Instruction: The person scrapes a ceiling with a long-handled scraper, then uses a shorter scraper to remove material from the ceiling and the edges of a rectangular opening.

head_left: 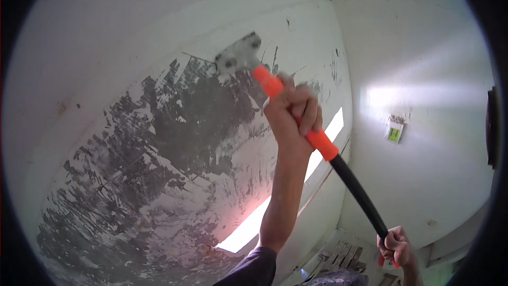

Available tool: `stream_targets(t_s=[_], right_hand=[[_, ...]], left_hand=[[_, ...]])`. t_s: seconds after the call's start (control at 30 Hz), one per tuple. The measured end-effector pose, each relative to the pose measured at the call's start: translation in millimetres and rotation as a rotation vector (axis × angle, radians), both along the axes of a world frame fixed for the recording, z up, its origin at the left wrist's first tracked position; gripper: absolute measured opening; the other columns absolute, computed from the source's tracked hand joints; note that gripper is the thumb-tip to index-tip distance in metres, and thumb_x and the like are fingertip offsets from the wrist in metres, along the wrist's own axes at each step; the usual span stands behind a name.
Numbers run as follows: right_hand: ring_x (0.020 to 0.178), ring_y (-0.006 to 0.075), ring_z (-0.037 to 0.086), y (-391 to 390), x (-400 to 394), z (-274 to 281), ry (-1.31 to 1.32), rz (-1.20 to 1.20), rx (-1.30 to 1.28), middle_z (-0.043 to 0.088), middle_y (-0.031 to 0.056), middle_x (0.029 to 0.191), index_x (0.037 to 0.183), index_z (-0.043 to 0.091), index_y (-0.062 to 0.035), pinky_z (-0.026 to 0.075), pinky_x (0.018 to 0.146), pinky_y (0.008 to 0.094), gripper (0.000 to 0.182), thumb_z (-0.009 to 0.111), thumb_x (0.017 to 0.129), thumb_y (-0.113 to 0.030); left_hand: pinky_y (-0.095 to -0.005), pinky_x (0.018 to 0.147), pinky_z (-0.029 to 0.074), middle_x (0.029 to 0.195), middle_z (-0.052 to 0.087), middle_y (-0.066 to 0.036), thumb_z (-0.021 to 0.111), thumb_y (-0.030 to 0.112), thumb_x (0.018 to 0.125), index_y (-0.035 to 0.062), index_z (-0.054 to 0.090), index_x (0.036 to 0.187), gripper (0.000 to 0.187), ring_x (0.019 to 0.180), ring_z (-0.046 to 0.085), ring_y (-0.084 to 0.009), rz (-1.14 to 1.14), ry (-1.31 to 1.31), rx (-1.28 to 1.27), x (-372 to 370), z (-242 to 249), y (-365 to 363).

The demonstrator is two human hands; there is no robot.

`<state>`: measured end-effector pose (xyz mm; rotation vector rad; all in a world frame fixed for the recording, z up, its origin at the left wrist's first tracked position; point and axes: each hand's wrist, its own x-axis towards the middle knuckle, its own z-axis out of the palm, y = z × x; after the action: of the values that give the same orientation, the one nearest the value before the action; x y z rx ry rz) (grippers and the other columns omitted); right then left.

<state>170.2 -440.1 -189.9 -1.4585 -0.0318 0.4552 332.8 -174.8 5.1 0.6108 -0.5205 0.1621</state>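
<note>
A long-handled scraper [359, 193] runs diagonally across the head view, with orange grip sections, a black shaft and a grey, bolted head blurred by motion. My left hand [293, 107] is closed around the orange upper part, just below the head. Lower right, my right hand [396, 246] wraps round the far end of the black shaft, where bits of orange show. The scraper's head is up against the wall [196, 122], at the top border of a dark grey patch streaked with remnants of pale coating. Smooth whitish surface lies above that border.
A bright window strip [246, 228] cuts across behind my left forearm. On the right-hand wall hangs a small white fixture with a green face [394, 131]. Wooden slats [338, 257] and a crumpled greyish bundle [338, 278] are at the bottom. A dark object [492, 127] stands at the right edge.
</note>
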Motion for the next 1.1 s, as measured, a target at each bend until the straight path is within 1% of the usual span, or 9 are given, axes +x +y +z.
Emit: stream_targets(t_s=[0.13,0.17,0.27,0.37,0.47,0.53,0.63,0.8,1.1], right_hand=[[0.038,0.0062,0.032,-7,-5,-15,0.065,0.056,0.006,0.04,0.0013,0.048,0.06,0.047,-0.0032,0.028,0.037,0.0242,0.035,0.047,0.09,-0.02],[0.038,0.0059,0.032,-1,-1,-31,-0.036,-0.118,0.096,0.04,0.0012,0.048,0.06,0.047,-0.0031,0.027,0.037,0.0236,0.035,0.048,0.09,-0.022],[0.046,0.0043,0.032,-10,-3,28,0.039,0.016,0.044,0.04,-0.0029,0.051,0.062,0.05,-0.0042,0.026,0.043,0.0226,0.037,0.053,0.09,-0.027],[0.043,0.0043,0.031,-16,-13,33,0.063,-0.029,-0.109,0.039,-0.0027,0.051,0.061,0.05,-0.0038,0.026,0.041,0.0243,0.035,0.052,0.089,-0.025],[0.043,0.0045,0.031,-20,-7,38,0.084,0.02,-0.028,0.039,-0.0028,0.051,0.062,0.051,-0.0043,0.025,0.041,0.0237,0.037,0.054,0.09,-0.027],[0.043,0.0044,0.03,-17,-18,7,0.081,-0.154,0.08,0.039,-0.0031,0.051,0.062,0.051,-0.0045,0.024,0.04,0.0234,0.038,0.055,0.091,-0.03],[0.043,0.0045,0.029,-11,-13,23,0.136,0.057,-0.036,0.037,-0.0035,0.051,0.06,0.047,-0.0065,0.022,0.04,0.0239,0.04,0.053,0.091,-0.031],[0.043,0.0043,0.03,4,-11,24,-0.015,-0.002,0.0,0.038,-0.0033,0.052,0.061,0.049,-0.0055,0.021,0.041,0.0237,0.039,0.052,0.091,-0.03],[0.046,0.0037,0.031,5,-25,18,0.083,0.032,0.011,0.038,-0.0045,0.052,0.06,0.047,-0.0062,0.022,0.042,0.0233,0.041,0.052,0.091,-0.031]], left_hand=[[-0.0253,0.031,0.028,0.048,0.028,0.003,0.048,-0.003,0.072,0.0128,0.037,0.07,0.019,0.029,0.026,-0.0094,-0.135,-0.021,0.049,1,-13,6],[-0.0261,0.029,0.028,0.048,0.028,0.003,0.047,-0.003,0.072,0.0128,0.037,0.069,0.019,0.029,0.025,-0.0096,-0.07,-0.035,0.037,7,3,4],[-0.0269,0.028,0.028,0.049,0.029,0.003,0.046,-0.003,0.071,0.0128,0.037,0.068,0.019,0.028,0.025,-0.0099,0.038,-0.013,0.014,0,8,-1],[-0.0254,0.029,0.027,0.049,0.029,0.003,0.047,-0.003,0.072,0.0131,0.04,0.07,0.018,0.029,0.026,-0.0095,-0.014,0.024,0.033,-7,0,0],[-0.0282,0.028,0.029,0.048,0.028,0.002,0.045,-0.002,0.071,0.0155,0.04,0.076,0.019,0.028,0.026,-0.0116,-0.003,0.035,0.007,-3,2,-3],[-0.0281,0.028,0.029,0.048,0.028,0.002,0.045,-0.001,0.072,0.0156,0.039,0.076,0.019,0.028,0.026,-0.0115,0.019,0.054,0.036,-12,-12,-1],[-0.0278,0.029,0.03,0.049,0.027,0.003,0.046,0.0,0.073,0.0158,0.038,0.075,0.018,0.029,0.027,-0.0112,0.042,0.076,0.097,-11,-6,4],[-0.0255,0.03,0.03,0.051,0.029,0.003,0.047,-0.001,0.075,0.0144,0.036,0.068,0.02,0.03,0.027,-0.0094,0.079,0.021,0.079,-7,10,1],[-0.0251,0.029,0.029,0.05,0.029,0.003,0.049,0.0,0.074,0.0125,0.036,0.069,0.019,0.03,0.028,-0.0097,0.085,0.006,0.083,-14,4,3]])
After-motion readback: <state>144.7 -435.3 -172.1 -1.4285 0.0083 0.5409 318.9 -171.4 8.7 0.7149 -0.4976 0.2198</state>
